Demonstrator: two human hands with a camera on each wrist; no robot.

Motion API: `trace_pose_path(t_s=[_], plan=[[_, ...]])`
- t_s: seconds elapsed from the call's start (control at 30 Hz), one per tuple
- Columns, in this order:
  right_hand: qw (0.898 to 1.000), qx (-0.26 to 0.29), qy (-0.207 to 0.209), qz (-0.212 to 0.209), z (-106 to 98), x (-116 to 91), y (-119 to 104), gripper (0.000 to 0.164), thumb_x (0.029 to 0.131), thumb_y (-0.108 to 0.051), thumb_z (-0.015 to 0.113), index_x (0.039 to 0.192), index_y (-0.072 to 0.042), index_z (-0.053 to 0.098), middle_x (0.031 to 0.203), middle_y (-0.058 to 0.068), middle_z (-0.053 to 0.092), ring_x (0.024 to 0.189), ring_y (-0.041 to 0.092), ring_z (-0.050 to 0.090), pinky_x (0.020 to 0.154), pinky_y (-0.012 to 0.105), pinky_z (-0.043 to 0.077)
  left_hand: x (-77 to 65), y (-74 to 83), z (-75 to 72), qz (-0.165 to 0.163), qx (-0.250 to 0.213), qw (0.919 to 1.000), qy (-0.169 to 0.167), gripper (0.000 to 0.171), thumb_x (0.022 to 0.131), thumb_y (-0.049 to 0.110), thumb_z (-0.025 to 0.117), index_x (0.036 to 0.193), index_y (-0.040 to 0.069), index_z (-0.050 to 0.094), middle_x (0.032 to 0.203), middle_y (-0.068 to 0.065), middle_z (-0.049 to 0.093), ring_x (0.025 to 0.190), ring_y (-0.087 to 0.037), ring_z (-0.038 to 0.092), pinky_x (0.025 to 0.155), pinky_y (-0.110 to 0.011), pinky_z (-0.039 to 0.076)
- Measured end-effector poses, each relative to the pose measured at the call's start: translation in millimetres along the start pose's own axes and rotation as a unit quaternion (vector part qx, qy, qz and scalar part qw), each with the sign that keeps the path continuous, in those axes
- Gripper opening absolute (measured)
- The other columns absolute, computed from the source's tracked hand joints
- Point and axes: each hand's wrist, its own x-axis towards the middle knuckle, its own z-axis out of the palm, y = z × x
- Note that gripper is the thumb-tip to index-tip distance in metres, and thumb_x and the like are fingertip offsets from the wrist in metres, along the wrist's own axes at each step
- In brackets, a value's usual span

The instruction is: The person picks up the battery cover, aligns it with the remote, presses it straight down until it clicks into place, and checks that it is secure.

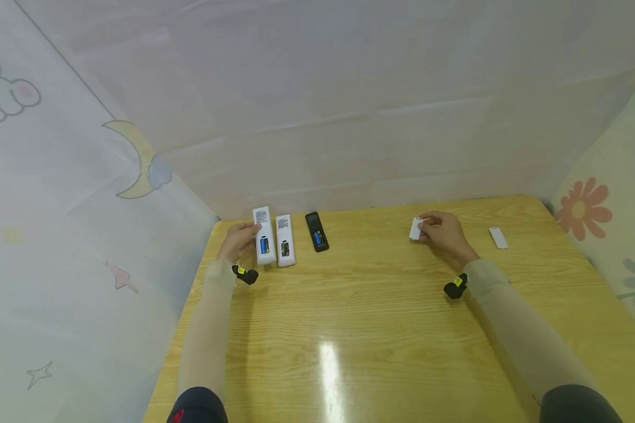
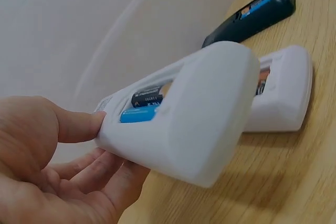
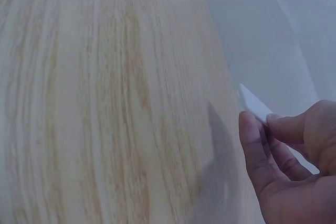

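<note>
My left hand [image 1: 237,241] grips a white remote control [image 1: 263,235] between thumb and fingers, raised off the table. In the left wrist view, a blue battery [image 2: 139,114] and a black battery [image 2: 148,97] show in its uncovered compartment. Right beside it lies a second white remote [image 1: 285,239], its battery bay also uncovered. A black remote [image 1: 317,231] with batteries showing lies farther right. My right hand [image 1: 444,233] pinches a small white battery cover [image 1: 415,228] above the table. Another white cover [image 1: 498,237] lies on the wood to the right of that hand.
The wooden table [image 1: 381,329] reaches back to a pale cloth wall [image 1: 349,158]. Printed cloth walls stand close on the left and right. A bright light reflection falls on the table's front middle.
</note>
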Motion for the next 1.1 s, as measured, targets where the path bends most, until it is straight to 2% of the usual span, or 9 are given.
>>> trace_pose_path(t_s=[0.1,0.17,0.4,0.6,0.87,1.1], plan=[[1.0,0.01,0.003,-0.006,-1,0,-2,0.038,0.109,-0.015,0.063,0.143,0.003,0.063,0.127,0.031,0.068,0.103,0.038,0.075,0.077,0.026,0.065,-1.7,3.8,4.0,0.01,-0.016,0.9998,-0.004,0.067,0.11,0.03,0.063,0.163,-0.002,0.038,0.16,-0.022,0.05,0.146,-0.037,0.053,0.12,-0.044,0.048],[1.0,0.015,0.002,-0.009,-3,0,-3,0.038,0.109,-0.014,0.063,0.142,0.004,0.063,0.127,0.031,0.068,0.102,0.038,0.075,0.079,0.029,0.066,-2.8,6.0,7.2,0.013,-0.025,0.9996,-0.003,0.065,0.11,0.029,0.063,0.162,-0.003,0.039,0.159,-0.024,0.052,0.144,-0.039,0.055,0.119,-0.045,0.05],[1.0,0.001,0.002,-0.015,-8,2,-2,0.039,0.109,-0.018,0.064,0.142,0.004,0.063,0.129,0.032,0.067,0.101,0.028,0.074,0.08,0.028,0.065,-7.7,12.7,18.7,0.025,-0.05,0.9984,-0.009,0.061,0.112,0.024,0.059,0.161,-0.006,0.038,0.159,-0.026,0.05,0.144,-0.04,0.054,0.119,-0.046,0.049],[0.999,0.031,-0.002,-0.018,-11,2,-3,0.039,0.109,-0.015,0.064,0.143,0.005,0.062,0.13,0.032,0.065,0.095,0.026,0.077,0.079,0.03,0.066,-9.4,16.1,23.1,0.029,-0.062,0.9976,-0.009,0.059,0.112,0.022,0.059,0.16,-0.005,0.04,0.157,-0.025,0.051,0.142,-0.039,0.056,0.118,-0.049,0.049],[0.997,0.078,-0.006,-0.017,-10,0,-10,0.04,0.108,-0.013,0.064,0.143,0.006,0.061,0.13,0.032,0.062,0.086,0.012,0.076,0.084,0.037,0.067,-15.7,23.1,31.0,0.041,-0.051,0.9976,-0.022,0.059,0.113,0.024,0.057,0.162,-0.003,0.038,0.156,-0.023,0.053,0.137,-0.036,0.06,0.111,-0.041,0.056],[0.993,0.112,-0.003,-0.028,-10,-2,-19,0.04,0.107,-0.009,0.065,0.142,0.009,0.06,0.123,0.029,0.06,0.085,0.008,0.074,0.082,0.033,0.067,-19.0,27.0,36.4,0.048,-0.052,0.9971,-0.027,0.062,0.112,0.024,0.059,0.162,-0.004,0.037,0.154,-0.025,0.055,0.135,-0.037,0.062,0.108,-0.042,0.058]])
